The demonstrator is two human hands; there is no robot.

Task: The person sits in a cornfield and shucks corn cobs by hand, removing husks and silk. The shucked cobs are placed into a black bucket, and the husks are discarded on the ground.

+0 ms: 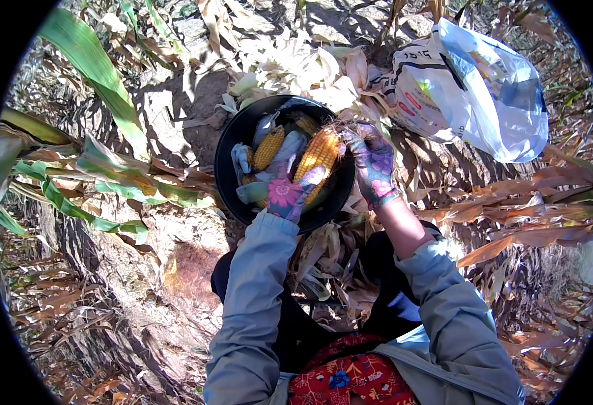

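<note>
In a flowered glove, my left hand (289,195) grips the lower part of a husked yellow corn cob (318,156) over a black bucket (224,187). My right hand (375,162), gloved alike, is at the cob's upper end, its fingers closed on brown corn silk (339,125). Inside the bucket lie another bare cob (268,148) and several ears partly wrapped in pale husk (287,152). The left fingers are partly hidden behind the cob.
Stripped husks (291,68) are heaped beyond the bucket. A white plastic sack (428,96) bearing writing lies at the upper right. Green corn leaves (91,71) reach in from the left, dry stalks (529,217) from the right. More husks (322,258) lie between my knees.
</note>
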